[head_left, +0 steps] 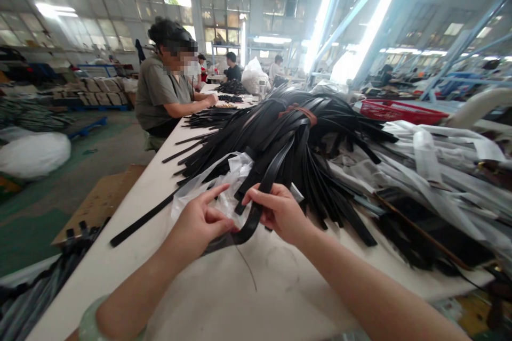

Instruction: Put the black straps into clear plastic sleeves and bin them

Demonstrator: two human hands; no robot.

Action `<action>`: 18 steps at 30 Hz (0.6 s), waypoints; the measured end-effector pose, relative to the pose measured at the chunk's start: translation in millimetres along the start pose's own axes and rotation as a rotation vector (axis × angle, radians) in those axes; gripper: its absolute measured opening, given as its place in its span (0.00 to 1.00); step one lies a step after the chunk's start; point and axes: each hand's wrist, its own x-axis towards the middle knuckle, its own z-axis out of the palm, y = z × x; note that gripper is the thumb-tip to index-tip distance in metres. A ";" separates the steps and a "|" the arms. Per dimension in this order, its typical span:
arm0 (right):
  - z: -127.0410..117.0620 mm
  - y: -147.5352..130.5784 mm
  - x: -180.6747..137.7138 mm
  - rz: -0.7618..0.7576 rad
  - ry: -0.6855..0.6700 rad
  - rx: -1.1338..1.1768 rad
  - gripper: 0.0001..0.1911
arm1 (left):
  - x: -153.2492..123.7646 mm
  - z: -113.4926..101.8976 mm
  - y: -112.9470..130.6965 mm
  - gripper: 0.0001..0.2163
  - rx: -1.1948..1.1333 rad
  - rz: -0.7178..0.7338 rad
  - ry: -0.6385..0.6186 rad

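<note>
A black strap [253, 225] runs down from the big pile and bends towards me above the table. My right hand [282, 210] is closed round it, with thumb and fingers on either side. My left hand [204, 218] pinches its lower end between the thumb and bent fingers, while the index finger points forward. A thin dark thread [248, 265] hangs below the strap. Just beyond my left hand lies crumpled clear plastic [234, 170]. The pile of black straps [308, 149], tied with a brown band [298, 112], spreads out in front of both hands.
White wrapped strips [432, 165] and a dark phone-like slab [432, 224] lie to the right, with a red basket [404, 111] behind. A co-worker [164, 85] stands at the left edge of the white table [132, 272]. Cardboard [100, 197] lies below on the left.
</note>
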 end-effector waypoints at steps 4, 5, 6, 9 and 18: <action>-3.7 1.7 1.9 -0.110 0.158 -0.095 0.16 | -0.6 0.7 -0.3 0.37 -0.062 -0.039 -0.055; -6.8 0.4 4.0 -0.147 0.217 -0.102 0.16 | -1.4 1.1 -0.6 0.36 -0.105 -0.069 -0.078; -9.7 -1.3 6.0 -0.173 0.258 -0.122 0.17 | -2.5 1.4 -0.9 0.35 -0.152 -0.108 -0.110; -14.8 -6.4 7.9 -0.217 0.309 -0.262 0.18 | -7.4 1.1 -2.2 0.33 -0.256 -0.235 -0.261; -17.4 -9.5 7.9 -0.172 0.205 -0.415 0.18 | -7.5 2.5 -12.8 0.34 -0.287 -0.194 -0.448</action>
